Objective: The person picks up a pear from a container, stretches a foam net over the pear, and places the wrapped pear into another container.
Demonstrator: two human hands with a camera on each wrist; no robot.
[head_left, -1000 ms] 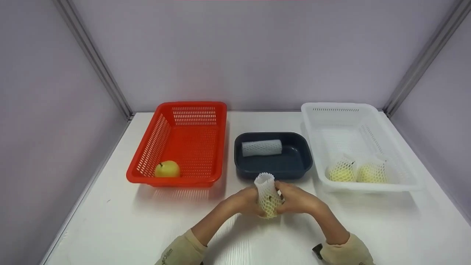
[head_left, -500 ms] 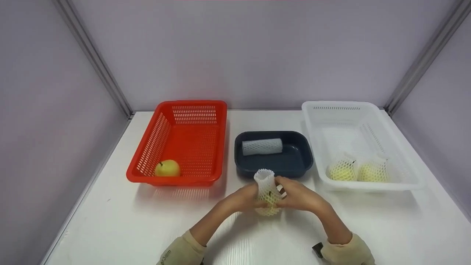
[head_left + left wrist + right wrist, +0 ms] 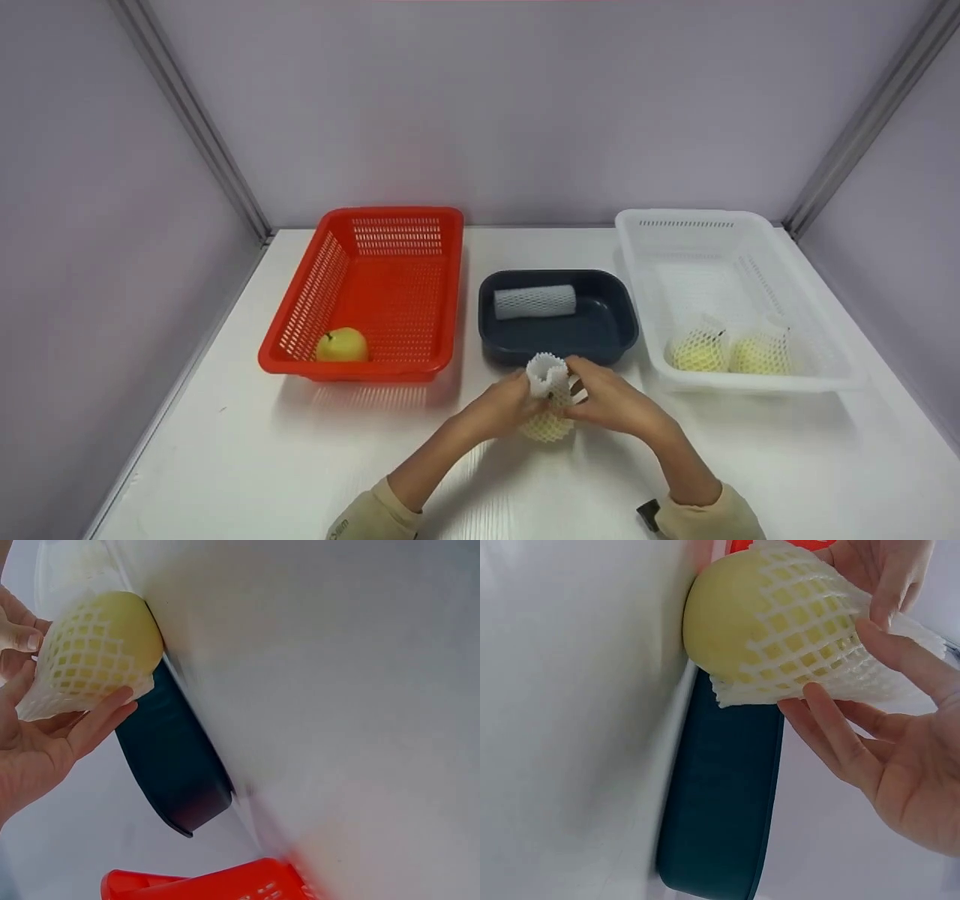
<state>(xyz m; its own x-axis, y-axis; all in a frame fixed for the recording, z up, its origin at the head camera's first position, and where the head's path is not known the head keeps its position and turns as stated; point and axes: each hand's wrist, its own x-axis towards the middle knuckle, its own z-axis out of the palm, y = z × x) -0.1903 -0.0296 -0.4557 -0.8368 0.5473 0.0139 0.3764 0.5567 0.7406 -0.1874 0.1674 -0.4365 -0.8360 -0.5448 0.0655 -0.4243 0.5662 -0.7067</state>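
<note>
Over the white desk (image 3: pixel 210 450), just in front of a smooth, dark blue tub (image 3: pixel 720 787), a round yellow pear (image 3: pixel 716 619) is held, bare at its base, sheathed above in a white foam net (image 3: pixel 806 634) of diamond mesh. The net is grasped between thumb and fingers by the left hand (image 3: pixel 501 406) and the right hand (image 3: pixel 619 399). A tubular mesh sleeve (image 3: pixel 535 302) is contained in the tub; a smooth-skinned yellow fruit (image 3: pixel 343 346) is held in a slotted red basket (image 3: pixel 397 300).

Yel. pear (image 3: pixel 721 615) partly in wht. net (image 3: pixel 821 624)
</note>
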